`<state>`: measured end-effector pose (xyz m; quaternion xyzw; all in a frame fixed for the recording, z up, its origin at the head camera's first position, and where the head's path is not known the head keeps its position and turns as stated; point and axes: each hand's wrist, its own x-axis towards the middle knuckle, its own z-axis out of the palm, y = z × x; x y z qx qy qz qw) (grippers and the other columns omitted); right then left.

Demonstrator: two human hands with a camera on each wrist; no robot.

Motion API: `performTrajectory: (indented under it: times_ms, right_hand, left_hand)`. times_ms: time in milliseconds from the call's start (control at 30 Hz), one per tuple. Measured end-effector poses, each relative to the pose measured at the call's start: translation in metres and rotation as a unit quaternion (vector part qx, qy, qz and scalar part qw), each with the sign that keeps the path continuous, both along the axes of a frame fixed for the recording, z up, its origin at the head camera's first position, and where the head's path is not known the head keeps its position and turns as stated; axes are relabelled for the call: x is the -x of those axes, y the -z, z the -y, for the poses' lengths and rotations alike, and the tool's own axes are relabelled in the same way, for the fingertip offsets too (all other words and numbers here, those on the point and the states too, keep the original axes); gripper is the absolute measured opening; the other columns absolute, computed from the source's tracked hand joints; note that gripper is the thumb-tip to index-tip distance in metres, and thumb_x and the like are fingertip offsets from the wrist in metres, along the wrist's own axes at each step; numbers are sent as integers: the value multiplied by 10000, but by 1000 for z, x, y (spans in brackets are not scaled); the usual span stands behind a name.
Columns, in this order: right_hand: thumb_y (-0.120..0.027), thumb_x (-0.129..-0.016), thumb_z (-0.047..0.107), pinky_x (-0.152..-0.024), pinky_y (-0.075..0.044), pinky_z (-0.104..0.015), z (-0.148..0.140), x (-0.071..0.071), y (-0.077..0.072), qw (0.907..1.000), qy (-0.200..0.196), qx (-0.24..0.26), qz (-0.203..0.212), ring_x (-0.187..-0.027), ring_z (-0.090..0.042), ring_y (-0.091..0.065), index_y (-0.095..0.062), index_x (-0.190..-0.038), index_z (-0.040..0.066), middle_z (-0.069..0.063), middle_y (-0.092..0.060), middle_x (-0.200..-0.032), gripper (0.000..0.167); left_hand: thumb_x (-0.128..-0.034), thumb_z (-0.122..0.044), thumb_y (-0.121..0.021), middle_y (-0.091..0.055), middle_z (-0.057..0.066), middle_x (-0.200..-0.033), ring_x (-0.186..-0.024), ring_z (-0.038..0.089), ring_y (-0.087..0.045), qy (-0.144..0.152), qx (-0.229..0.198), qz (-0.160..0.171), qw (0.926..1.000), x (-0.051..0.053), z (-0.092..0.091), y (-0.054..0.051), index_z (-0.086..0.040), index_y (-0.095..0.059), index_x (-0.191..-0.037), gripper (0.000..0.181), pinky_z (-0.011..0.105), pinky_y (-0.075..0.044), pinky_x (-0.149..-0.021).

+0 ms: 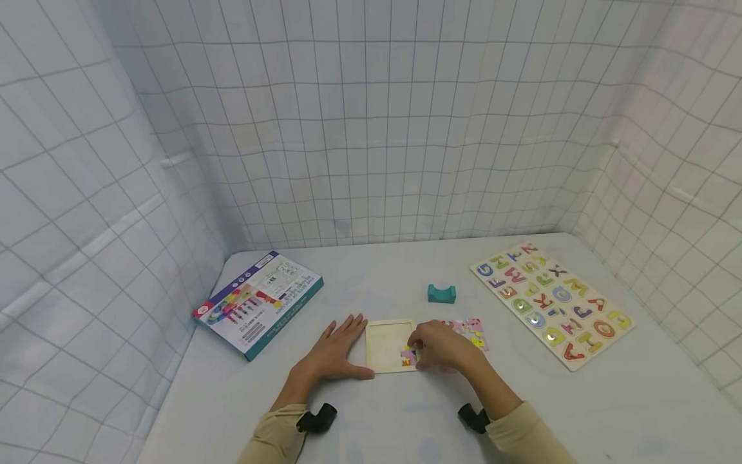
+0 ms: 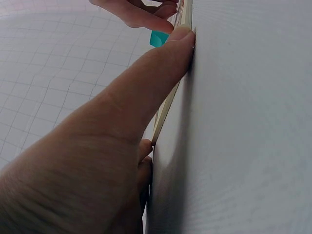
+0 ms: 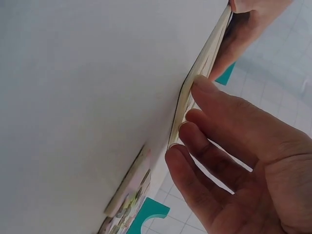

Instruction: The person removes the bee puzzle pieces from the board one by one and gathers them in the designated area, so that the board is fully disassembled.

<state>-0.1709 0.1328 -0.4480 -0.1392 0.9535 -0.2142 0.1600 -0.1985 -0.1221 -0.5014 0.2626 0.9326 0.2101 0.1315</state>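
Observation:
A shallow wooden puzzle tray (image 1: 387,322) lies on the table between the hands. In its near right corner are purple and yellow puzzle pieces (image 1: 408,357), partly covered by fingers. My left hand (image 1: 341,354) rests flat at the tray's left side, fingers spread and thumb against the near left corner. On the tray's right side my right hand (image 1: 443,348) touches the rim with loosely bent fingers; in the right wrist view its thumb and fingertips stand apart, with no piece visible between them. More pink puzzle pieces (image 1: 476,332) lie beyond that hand, partly hidden.
A teal arch-shaped block (image 1: 442,294) stands behind the tray. At the left lies a printed toy box (image 1: 261,303); at the right, an alphabet puzzle board (image 1: 551,303) with colourful letters. Grid-patterned cloth walls (image 1: 371,129) enclose the white table (image 1: 371,425).

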Motion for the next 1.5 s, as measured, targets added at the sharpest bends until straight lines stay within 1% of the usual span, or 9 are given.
performTrajectory:
  times_ms: [233, 367, 633, 833, 967, 1067, 1200, 1333, 1500]
  right_hand:
    - [-851, -733, 160, -784, -508, -304, 2, 1, -1, 9999, -126, -12, -5, -856, -143, -505, -742, -1065, 108, 31, -631, -882, 353]
    - [-852, -732, 156, -779, -509, -300, 4, 1, -2, 9999, -168, -2, 7, -855, -146, -506, -738, -1041, 106, 27, -622, -874, 333]
    - [-846, -726, 88, -710, -493, -271, 8, 2, -4, 9995, -238, 190, -30, -797, -149, -513, -686, -976, 89, 10, -597, -825, 297]
    - [-851, -721, 84, -727, -509, -280, 10, 1, -7, 9998, -144, 150, -16, -794, -152, -511, -704, -967, 77, 7, -606, -822, 287]
    - [-847, -726, 82, -764, -513, -296, 9, 1, -7, 9998, -41, 185, -18, -829, -158, -502, -705, -969, 86, 11, -605, -833, 282]
    - [-850, -722, 84, -785, -504, -306, 7, 2, -7, 9997, -46, 208, -83, -844, -160, -495, -699, -964, 89, 11, -607, -839, 284]
    - [-857, -715, 91, -769, -500, -306, 3, 2, -7, 9996, -85, 219, -183, -816, -151, -506, -694, -956, 91, 13, -612, -831, 291]
    - [-860, -707, 86, -763, -497, -300, -3, 1, -8, 9994, 7, 259, -217, -798, -141, -510, -694, -940, 97, 17, -616, -821, 286]
    - [-860, -700, 80, -734, -488, -290, -13, -1, -9, 9992, 33, 177, -368, -768, -130, -513, -702, -909, 108, 26, -618, -798, 263]
  left_hand:
    - [-726, -620, -744, -219, 79, -1632, -1526, 289, -149, 26, -18, -82, 10000, 0, 1, 0, -100, -245, -1551, 1095, 545, -103, -1231]
    - [-722, -614, -753, -220, 71, -1633, -1527, 280, -150, 2, -44, -64, 10000, 0, 0, -1, -104, -249, -1550, 1095, 541, -103, -1233]
    - [-726, -615, -750, -210, 66, -1635, -1529, 277, -142, 50, -82, -52, 9999, 0, 1, -1, -108, -242, -1552, 1094, 538, -93, -1235]
    - [-720, -624, -750, -207, 59, -1637, -1530, 272, -141, 31, -58, -40, 10000, 0, 1, -1, -113, -246, -1552, 1099, 534, -89, -1237]
    - [-718, -621, -754, -206, 61, -1637, -1530, 273, -139, 19, -51, -29, 10000, 0, 1, -1, -111, -247, -1551, 1100, 534, -87, -1237]
    - [-719, -621, -753, -202, 62, -1638, -1531, 273, -133, 10, -41, 0, 10000, 0, 1, -1, -110, -244, -1552, 1102, 534, -84, -1238]
    - [-717, -622, -754, -202, 61, -1638, -1531, 271, -131, -1, -34, 29, 10000, 0, 0, 0, -110, -245, -1552, 1105, 533, -82, -1238]
    - [-716, -625, -753, -202, 59, -1639, -1531, 269, -131, 8, -16, 23, 10000, 1, 0, 1, -110, -244, -1552, 1106, 531, -81, -1239]
    - [-716, -621, -756, -202, 63, -1638, -1531, 272, -133, 25, -40, -12, 10000, 1, 1, 1, -107, -241, -1552, 1108, 532, -83, -1238]
